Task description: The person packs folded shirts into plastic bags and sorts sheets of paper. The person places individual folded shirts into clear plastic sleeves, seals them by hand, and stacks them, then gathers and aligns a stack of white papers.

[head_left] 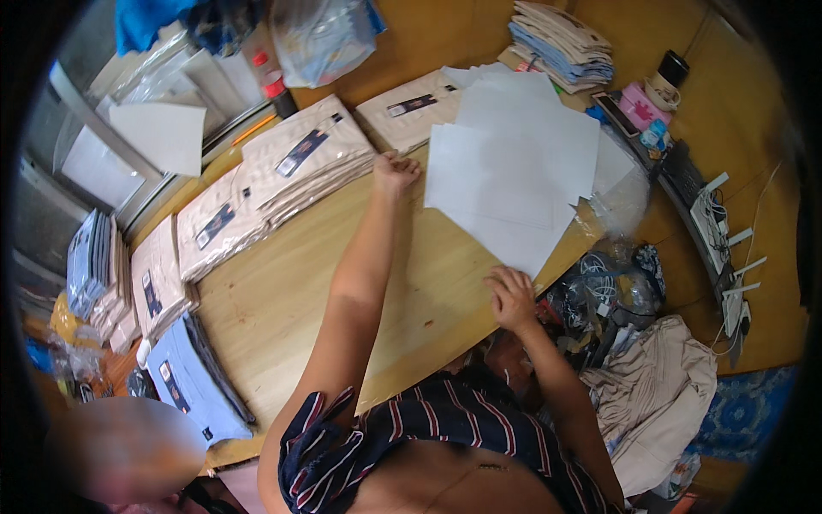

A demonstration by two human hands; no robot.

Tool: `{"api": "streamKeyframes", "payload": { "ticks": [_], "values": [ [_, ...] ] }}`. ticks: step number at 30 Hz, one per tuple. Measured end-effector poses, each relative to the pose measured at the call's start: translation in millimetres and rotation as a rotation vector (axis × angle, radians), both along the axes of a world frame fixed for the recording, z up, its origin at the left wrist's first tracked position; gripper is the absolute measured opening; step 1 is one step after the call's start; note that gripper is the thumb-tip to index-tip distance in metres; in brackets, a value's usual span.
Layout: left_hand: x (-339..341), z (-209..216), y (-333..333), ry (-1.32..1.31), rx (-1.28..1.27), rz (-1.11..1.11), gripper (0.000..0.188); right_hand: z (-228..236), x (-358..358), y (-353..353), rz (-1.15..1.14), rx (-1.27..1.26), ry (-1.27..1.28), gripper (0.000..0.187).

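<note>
My left hand (pixel 397 174) reaches across the table to the right end of a stack of folded beige garments (pixel 312 154) in clear bags with dark tags. Its fingers are curled closed by the stack's corner; whatever may be in them is hidden. Another bagged beige garment (pixel 407 110) lies just beyond. My right hand (pixel 512 296) rests at the table's near edge, beside the lower corner of overlapping white paper sheets (pixel 514 163). Its fingers are loosely bent and apart, with nothing visible in them.
More bagged beige garments (pixel 218 223) line the wooden table's (pixel 411 300) far left side; blue ones (pixel 188 377) sit nearer. Folded clothes (pixel 561 43) are piled at the back. A bottle (pixel 276 86) stands behind the stack. A person (pixel 128 450) is at lower left.
</note>
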State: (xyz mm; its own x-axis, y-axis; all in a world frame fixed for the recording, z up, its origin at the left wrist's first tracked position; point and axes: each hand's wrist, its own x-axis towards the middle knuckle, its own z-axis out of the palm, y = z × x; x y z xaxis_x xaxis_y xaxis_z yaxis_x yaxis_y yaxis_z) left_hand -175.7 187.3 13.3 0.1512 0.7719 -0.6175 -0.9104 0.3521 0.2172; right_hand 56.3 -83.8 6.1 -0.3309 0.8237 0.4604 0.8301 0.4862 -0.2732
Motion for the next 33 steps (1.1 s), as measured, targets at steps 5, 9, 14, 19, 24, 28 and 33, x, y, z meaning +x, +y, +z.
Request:
{"api": "streamKeyframes", "payload": {
  "ticks": [5, 9, 14, 19, 24, 28, 33],
  "values": [
    [21, -1, 27, 0.134, 0.110, 0.129, 0.006, -2, 3, -1, 0.004, -0.019, 0.092, 0.027],
    [46, 7, -34, 0.389, 0.191, 0.170, 0.009, -1, 28, 21, 0.074, -0.115, 0.192, 0.021],
    [65, -21, -156, 0.485, 0.075, 0.135, 0.007, 40, 137, 125, -0.295, 0.024, 0.369, 0.024],
    [125, 11, -188, 0.525, 0.002, 0.060, 0.028, 43, 263, 264, -0.840, -0.085, 0.460, 0.052],
    [142, 6, -130, 0.542, 0.061, 0.059, 0.013, -3, 224, 314, -0.576, -0.288, 0.247, 0.057],
    [121, -14, -102, 0.453, 0.160, 0.104, 0.024, 15, 141, 264, -0.546, -0.369, 0.398, 0.071],
    [72, -58, -88, 0.547, 0.259, 0.203, 0.024, 43, 148, 224, -0.290, -0.621, 0.426, 0.053]
  ]
}}
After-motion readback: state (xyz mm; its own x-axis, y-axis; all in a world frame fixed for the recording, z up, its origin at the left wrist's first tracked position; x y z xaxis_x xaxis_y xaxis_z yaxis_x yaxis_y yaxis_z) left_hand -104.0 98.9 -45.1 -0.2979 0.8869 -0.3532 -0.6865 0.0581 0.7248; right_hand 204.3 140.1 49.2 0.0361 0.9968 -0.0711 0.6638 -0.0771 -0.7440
